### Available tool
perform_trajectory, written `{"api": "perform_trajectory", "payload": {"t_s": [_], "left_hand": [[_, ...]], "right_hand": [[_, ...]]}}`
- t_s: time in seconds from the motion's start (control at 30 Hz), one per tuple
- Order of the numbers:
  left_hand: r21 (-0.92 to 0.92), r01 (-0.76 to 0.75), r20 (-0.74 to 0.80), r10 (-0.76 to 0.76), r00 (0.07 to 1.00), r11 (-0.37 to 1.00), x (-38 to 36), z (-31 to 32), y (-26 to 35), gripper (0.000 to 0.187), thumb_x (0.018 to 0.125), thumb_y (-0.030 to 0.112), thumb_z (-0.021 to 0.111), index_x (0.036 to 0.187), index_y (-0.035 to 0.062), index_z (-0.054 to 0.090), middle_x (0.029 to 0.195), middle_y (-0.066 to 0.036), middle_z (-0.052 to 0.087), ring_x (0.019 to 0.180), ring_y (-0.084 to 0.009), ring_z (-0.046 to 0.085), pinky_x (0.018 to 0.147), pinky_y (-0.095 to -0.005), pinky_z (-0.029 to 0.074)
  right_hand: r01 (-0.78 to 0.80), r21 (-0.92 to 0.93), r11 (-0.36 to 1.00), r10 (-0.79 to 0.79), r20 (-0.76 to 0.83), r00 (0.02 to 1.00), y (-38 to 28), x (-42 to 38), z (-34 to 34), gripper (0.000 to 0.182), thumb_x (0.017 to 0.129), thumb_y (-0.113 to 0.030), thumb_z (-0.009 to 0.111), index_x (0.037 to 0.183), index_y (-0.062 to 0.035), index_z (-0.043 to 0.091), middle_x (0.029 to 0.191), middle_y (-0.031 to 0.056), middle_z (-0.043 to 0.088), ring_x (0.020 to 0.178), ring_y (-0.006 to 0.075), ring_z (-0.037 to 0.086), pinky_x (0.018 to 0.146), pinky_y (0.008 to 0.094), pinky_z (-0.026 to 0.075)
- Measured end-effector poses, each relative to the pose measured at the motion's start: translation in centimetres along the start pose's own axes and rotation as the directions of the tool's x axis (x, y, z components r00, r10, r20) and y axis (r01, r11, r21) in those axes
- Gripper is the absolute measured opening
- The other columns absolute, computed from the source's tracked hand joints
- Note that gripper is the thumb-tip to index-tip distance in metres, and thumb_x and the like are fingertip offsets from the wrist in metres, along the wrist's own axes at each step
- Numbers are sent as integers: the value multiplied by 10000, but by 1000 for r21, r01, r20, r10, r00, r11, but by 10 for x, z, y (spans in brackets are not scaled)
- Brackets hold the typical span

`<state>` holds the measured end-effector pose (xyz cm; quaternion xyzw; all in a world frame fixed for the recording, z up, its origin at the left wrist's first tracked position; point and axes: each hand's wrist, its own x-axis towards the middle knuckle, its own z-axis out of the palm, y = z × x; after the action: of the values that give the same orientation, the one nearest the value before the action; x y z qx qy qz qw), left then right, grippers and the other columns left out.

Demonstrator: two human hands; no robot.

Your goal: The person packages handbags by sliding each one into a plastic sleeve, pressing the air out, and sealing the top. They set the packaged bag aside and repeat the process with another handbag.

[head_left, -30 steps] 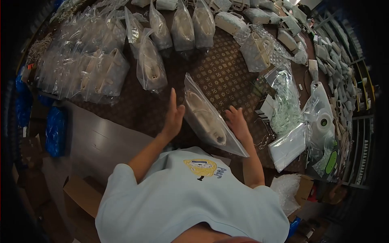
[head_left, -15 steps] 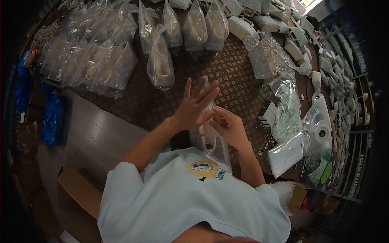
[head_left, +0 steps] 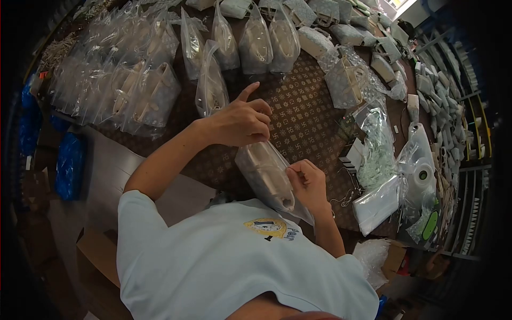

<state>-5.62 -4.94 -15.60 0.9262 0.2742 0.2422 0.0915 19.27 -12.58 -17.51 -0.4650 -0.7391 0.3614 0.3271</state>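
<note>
Close to my body, a clear plastic bag (head_left: 255, 181) with a pale handbag (head_left: 273, 178) inside lies tilted at the table edge. My left hand (head_left: 241, 121) is at its far end, index finger raised and the other fingers curled over the plastic; the exact grip is partly hidden. At the near right side, my right hand (head_left: 310, 184) pinches the edge of the plastic between thumb and fingers. Just beyond my left hand stands another bagged handbag (head_left: 212, 88), partly covered by that hand.
Rows of bagged handbags (head_left: 114, 88) fill the back left of the patterned table (head_left: 298, 104). Unwrapped handbags (head_left: 344, 82) are piled at the back right. A stack of clear bags (head_left: 376, 205) lies to the right, near crumpled green-tinted plastic (head_left: 376, 160). A cardboard box (head_left: 98, 256) stands lower left.
My left hand has moved left and turned over, its spread fingers now curled. My right hand has shifted slightly down and right. The bagged handbag has tilted, its far end towards the left.
</note>
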Motion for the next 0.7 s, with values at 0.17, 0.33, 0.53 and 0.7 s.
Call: {"api": "perform_trajectory", "payload": {"t_s": [0.17,0.33,0.53,0.7], "left_hand": [[23,51,-5,-50,999,998,-14,-12,-13,52,753,181,674,706,188,653,706,76,582,995,-115,535,1100,-537,96],[400,227,-96,-206,974,888,-49,-40,-52,44,769,178,670,732,157,660,726,40,596,951,-159,572,1077,-496,174],[-181,493,-492,-513,704,851,-104,-67,-47,108,812,174,654,848,73,645,857,-38,635,917,-215,593,995,-444,295],[-481,517,-498,-706,504,708,-127,22,-14,68,836,42,594,888,2,614,857,-112,623,799,-224,610,690,-295,472]], "right_hand": [[-4,56,998,3,13,1000,-2,3,7,50,823,-12,611,786,18,595,686,48,536,556,56,459,483,197,366],[10,17,1000,-11,69,998,13,-3,2,46,830,-30,617,813,8,597,687,21,537,553,51,435,485,198,355],[-20,-37,999,28,235,972,34,-7,2,477,776,-142,681,1173,-6,454,1072,130,605,797,195,591,727,255,472],[-380,-128,916,398,168,902,42,40,23,221,814,-210,632,950,-37,610,730,160,607,631,226,585,625,352,466]]}}
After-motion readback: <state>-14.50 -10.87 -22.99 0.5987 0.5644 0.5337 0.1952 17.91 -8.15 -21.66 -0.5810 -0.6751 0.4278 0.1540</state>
